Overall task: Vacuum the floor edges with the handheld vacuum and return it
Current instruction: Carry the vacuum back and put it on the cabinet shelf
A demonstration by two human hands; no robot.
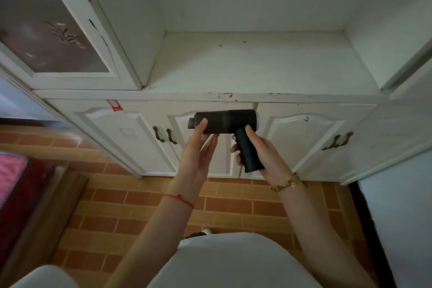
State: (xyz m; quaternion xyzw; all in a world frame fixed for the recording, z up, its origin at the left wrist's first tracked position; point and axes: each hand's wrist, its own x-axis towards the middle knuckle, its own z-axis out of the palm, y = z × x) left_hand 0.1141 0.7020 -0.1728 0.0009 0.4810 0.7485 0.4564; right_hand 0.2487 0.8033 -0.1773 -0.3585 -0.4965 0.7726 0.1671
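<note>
A black handheld vacuum (228, 121) with a round barrel and a short handle hangs in front of the white cabinet's lower doors. Its nozzle end points left and its pale rear cap faces right. My right hand (258, 152) is wrapped around the handle, thumb up near the barrel. My left hand (198, 147) supports the barrel's front end from below, with the thumb pressed against its side and the fingers stretched out. The brick-patterned floor (163, 203) lies below.
The white cabinet has an open shelf surface (252, 65) at waist height, lower doors with dark handles (164, 134), and a glass door (46, 30) at upper left. A red and pink bed edge (16, 177) sits at left. A dark gap (364, 217) runs down at right.
</note>
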